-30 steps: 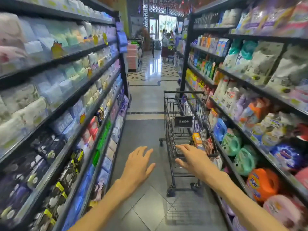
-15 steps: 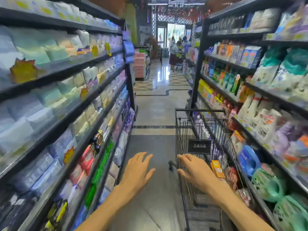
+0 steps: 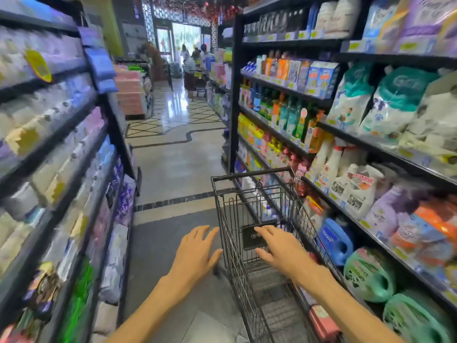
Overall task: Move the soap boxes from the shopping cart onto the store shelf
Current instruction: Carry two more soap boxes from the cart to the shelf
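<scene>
Now, nearest: left hand [image 3: 197,251], one, fingers spread and straight, holding nothing, hovering over the aisle floor [image 3: 173,169] just left of the cart. Right hand [image 3: 279,246], one, fingers spread, holding nothing, over the shopping cart [image 3: 237,243] basket. Since a second ago the cart has drawn from well ahead to directly under the right hand, beside the right-hand store shelf [image 3: 371,201]; judged: the approach is about done and picking comes next. Soap boxes: an orange box showed in the cart earlier, but the right hand and forearm now cover that part of the basket; count cannot be told. Carts: one near. Shelf runs: two, left and right. Far end: several people by the doorway [image 3: 185,38], too blurred to count.
</scene>
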`<act>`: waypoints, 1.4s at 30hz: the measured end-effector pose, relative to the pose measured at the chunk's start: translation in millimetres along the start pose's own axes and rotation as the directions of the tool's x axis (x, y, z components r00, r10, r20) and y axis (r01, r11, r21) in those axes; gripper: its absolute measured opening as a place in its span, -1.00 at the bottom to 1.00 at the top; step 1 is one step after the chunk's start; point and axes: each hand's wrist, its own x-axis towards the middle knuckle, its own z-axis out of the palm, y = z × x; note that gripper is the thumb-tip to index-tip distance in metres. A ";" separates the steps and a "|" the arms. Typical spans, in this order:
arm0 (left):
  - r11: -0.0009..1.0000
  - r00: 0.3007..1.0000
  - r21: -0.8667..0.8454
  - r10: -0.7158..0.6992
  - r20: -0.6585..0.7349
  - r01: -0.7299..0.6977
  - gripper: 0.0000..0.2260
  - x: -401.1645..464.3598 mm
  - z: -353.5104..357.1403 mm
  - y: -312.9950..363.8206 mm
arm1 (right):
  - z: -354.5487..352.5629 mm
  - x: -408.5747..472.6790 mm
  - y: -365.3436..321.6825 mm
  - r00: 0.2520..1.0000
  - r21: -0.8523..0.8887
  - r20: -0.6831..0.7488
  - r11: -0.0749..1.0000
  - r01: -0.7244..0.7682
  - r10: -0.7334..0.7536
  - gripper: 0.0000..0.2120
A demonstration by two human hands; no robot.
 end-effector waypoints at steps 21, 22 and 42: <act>0.522 0.497 -0.251 0.853 0.161 -0.815 -0.51 275.5 127.6 127.8 | 25.0 -47.2 132.6 0.494 0.041 -0.067 0.497 -0.867 0.867 -0.43; 0.507 0.478 -0.261 0.862 0.171 -0.821 -0.51 278.3 135.8 136.9 | 30.6 -52.4 137.2 0.469 0.043 -0.066 0.472 -0.881 0.881 -0.42; 0.356 0.118 -0.301 0.796 0.594 -0.885 -0.51 302.9 389.6 201.7 | 243.0 -62.2 193.4 0.134 0.192 0.288 0.080 -0.978 0.948 -0.52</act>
